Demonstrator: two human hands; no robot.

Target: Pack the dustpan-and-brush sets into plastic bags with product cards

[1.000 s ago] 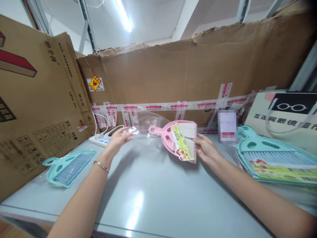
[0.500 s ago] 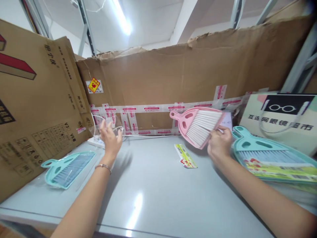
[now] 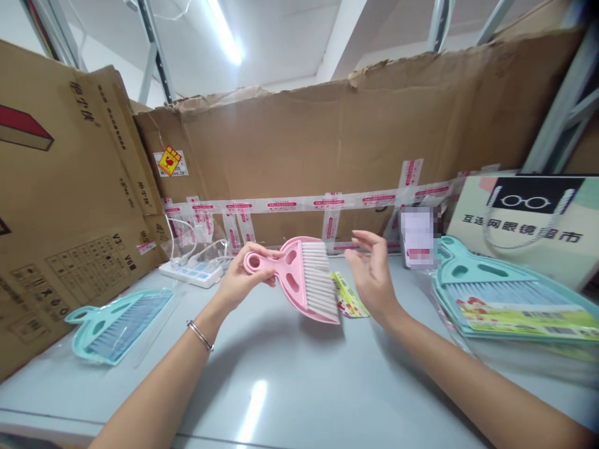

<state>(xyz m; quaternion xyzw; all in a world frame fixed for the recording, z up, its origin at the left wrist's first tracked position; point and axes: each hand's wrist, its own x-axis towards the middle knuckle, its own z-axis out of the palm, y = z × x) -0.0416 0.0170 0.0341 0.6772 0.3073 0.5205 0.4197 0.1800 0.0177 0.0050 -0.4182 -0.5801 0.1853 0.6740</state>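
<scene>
My left hand (image 3: 246, 277) is closed around the handle of a pink brush and dustpan set (image 3: 292, 274), held above the table. The set's white bristles point right, with the pink pan showing behind them. To the right of the bristles, my right hand (image 3: 373, 277) is raised with fingers apart and nothing in it. A green and yellow card (image 3: 349, 296) lies on the table beyond the bristles, partly hidden by them. At the left lies a turquoise brush and dustpan set (image 3: 122, 324) in clear wrapping.
More turquoise brush and dustpan sets (image 3: 505, 280) are stacked at the right, before a paper bag (image 3: 528, 218). A phone (image 3: 418, 237) stands at the back. A power strip (image 3: 191, 273) with cables sits back left. Cardboard (image 3: 290, 149) walls the grey table (image 3: 281, 386).
The pink brush and dustpan set has moved left and down, from my right hand into my left. My right hand has let go and opened, moving left.
</scene>
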